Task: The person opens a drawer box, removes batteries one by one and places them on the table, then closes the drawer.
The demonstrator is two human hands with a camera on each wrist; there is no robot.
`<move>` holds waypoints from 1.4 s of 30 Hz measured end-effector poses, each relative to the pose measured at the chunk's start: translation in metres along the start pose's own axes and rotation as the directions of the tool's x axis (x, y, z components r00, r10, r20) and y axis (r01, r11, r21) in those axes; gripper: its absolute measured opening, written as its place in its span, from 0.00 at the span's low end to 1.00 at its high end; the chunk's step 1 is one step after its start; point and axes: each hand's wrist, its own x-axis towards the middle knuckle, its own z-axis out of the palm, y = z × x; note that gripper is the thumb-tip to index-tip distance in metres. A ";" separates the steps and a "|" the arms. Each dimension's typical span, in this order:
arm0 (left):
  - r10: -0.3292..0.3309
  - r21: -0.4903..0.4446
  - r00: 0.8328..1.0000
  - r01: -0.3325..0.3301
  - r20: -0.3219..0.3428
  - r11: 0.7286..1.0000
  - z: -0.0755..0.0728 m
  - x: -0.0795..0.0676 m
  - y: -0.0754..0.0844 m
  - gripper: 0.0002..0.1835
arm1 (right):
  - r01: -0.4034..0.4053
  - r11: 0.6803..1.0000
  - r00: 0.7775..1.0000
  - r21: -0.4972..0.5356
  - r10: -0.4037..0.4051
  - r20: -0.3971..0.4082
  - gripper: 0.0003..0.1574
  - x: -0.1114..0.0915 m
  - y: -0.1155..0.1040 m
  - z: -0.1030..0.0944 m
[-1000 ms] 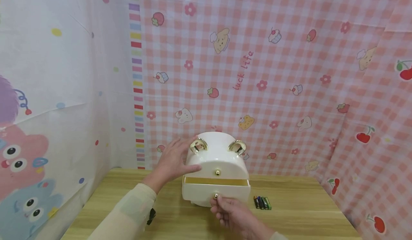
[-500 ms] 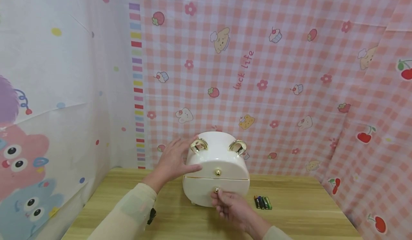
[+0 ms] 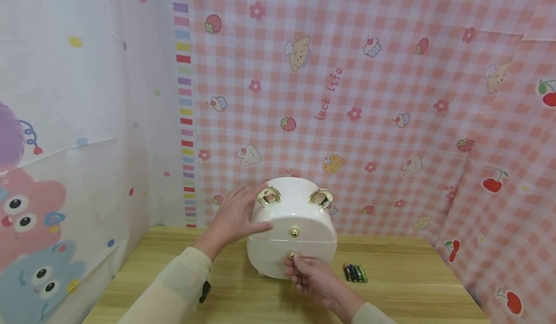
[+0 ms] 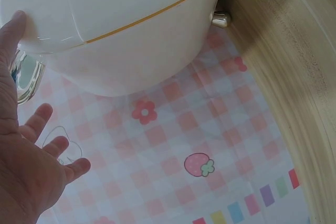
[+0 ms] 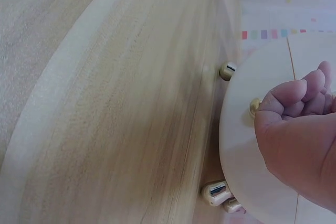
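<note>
A white rounded two-drawer storage box [image 3: 290, 203] with gold ear shapes stands mid-table, both drawer fronts flush with its body. My right hand [image 3: 319, 281] pinches the small gold knob [image 3: 292, 255] of the lower drawer [image 3: 269, 259] between thumb and finger; in the right wrist view the knob [image 5: 254, 107] shows just beyond the fingertips. At the box's upper left is my left hand [image 3: 234, 221], its thumb against the upper drawer front and its fingers spread beside the left gold ear [image 3: 268, 196]. A second gold knob [image 3: 294, 232] sits on the upper drawer.
Several batteries [image 3: 355, 273] lie side by side on the wooden table [image 3: 391, 295], right of the box. Behind hangs a pink checked cloth [image 3: 369, 82], and a white cartoon-printed cloth [image 3: 87, 121] covers the left side. Gold feet [image 5: 216, 192] carry the box.
The lower drawer, partly out a second ago, has slid back into the box, with my right hand moving inward on its knob. My left hand has stayed in place.
</note>
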 end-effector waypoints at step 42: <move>0.044 0.067 0.999 -0.044 0.002 0.997 -0.006 0.001 0.003 0.56 | -0.115 0.986 0.985 -0.121 0.097 -0.144 0.25 0.000 0.040 0.002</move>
